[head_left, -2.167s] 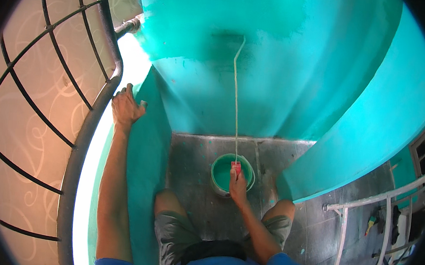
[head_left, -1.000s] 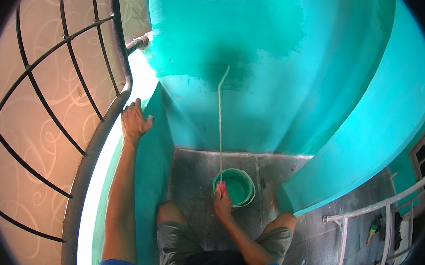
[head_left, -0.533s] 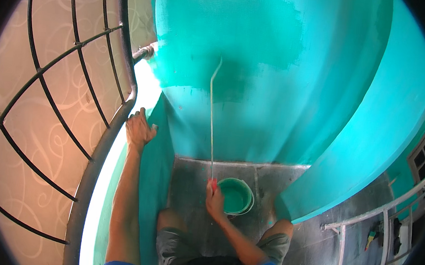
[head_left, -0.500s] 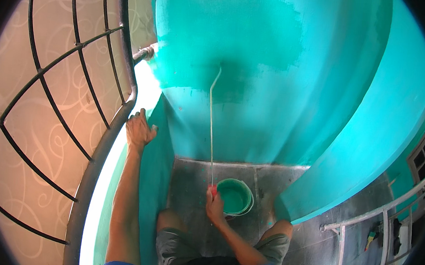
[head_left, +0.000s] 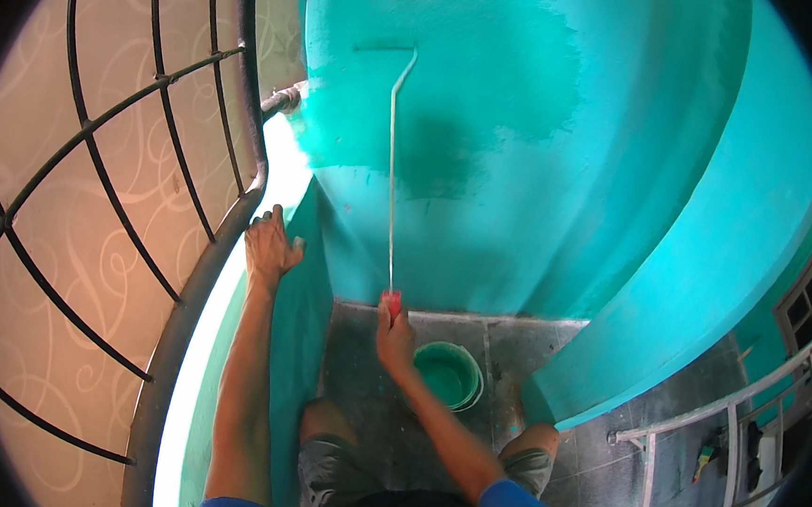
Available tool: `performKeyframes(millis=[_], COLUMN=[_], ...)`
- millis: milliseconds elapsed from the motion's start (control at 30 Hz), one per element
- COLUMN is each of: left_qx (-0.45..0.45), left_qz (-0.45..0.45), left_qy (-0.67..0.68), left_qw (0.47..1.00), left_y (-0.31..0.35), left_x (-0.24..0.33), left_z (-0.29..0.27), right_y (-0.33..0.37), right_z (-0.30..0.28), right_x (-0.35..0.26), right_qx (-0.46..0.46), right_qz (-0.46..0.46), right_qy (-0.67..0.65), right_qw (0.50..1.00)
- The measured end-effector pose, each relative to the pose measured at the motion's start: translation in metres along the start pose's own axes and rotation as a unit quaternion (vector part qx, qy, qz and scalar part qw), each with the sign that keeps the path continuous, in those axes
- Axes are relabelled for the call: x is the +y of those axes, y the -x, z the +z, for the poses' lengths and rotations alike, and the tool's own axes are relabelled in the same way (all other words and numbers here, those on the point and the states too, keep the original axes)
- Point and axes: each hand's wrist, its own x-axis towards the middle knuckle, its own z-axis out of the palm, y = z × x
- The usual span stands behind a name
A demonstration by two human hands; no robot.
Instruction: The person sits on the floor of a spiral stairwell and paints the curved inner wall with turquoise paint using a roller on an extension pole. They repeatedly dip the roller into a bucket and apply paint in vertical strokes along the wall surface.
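Note:
My right hand (head_left: 394, 339) is wrapped round the red handle (head_left: 390, 302) of a paint roller (head_left: 393, 173). Its long pale rod reaches up the turquoise wall (head_left: 510, 242), and the roller head (head_left: 384, 49) lies level against the darker, freshly coated green patch. On the low wall (head_left: 296, 288) at the left rests my left hand (head_left: 272, 247), fingers apart, holding nothing. Just right of and below my right hand, a bucket (head_left: 480, 383) of green paint (head_left: 444, 379) stands on the floor between my knees.
A black metal grille (head_left: 90, 128) curves along the left side. At the right bulges a curved turquoise wall (head_left: 666, 309). A pale metal ladder (head_left: 736, 446) stands at lower right; beyond it a paintbrush (head_left: 703, 461) shows near the grey tiled floor (head_left: 590, 455).
My right hand has moved up and a little left with the roller. The roller head has gone higher and further left on the wall. My left hand stays on the low wall.

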Motion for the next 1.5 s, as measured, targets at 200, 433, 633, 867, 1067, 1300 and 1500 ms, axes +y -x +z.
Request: performKeyframes(millis=[200, 433, 633, 867, 1067, 1300, 1500], left_qx=[0.002, -0.003, -0.019, -0.028, -0.03, 0.003, 0.022], left_qz=[-0.003, -0.004, -0.019, -0.034, -0.029, -0.017, -0.014], left_qy=[0.005, 0.005, 0.018, 0.024, 0.015, 0.028, 0.027], left_qw=[1.0, 1.0, 0.999, 0.999, 0.999, 0.999, 0.999], left_y=[-0.002, -0.001, -0.002, -0.002, -0.001, 0.0, -0.001], left_x=[-0.002, -0.001, 0.002, 0.002, 0.0, -0.001, -0.006], left_z=[0.002, 0.002, -0.005, -0.004, -0.003, -0.001, 0.008], right_y=[0.095, 0.033, -0.057, -0.011, -0.051, -0.034, 0.031], right_z=[0.005, 0.014, 0.045, 0.045, 0.049, 0.058, 0.058], right_x=[0.081, 0.022, -0.056, -0.028, -0.082, -0.06, -0.027], right_qx=[-0.027, -0.054, 0.033, -0.01, -0.007, -0.015, 0.007], right_qz=[0.016, 0.081, -0.028, 0.005, 0.006, -0.013, 0.002], right_qy=[0.038, 0.043, 0.038, 0.007, 0.026, 0.03, 0.003], right_qw=[0.999, 0.994, 0.998, 1.0, 1.0, 0.999, 1.0])
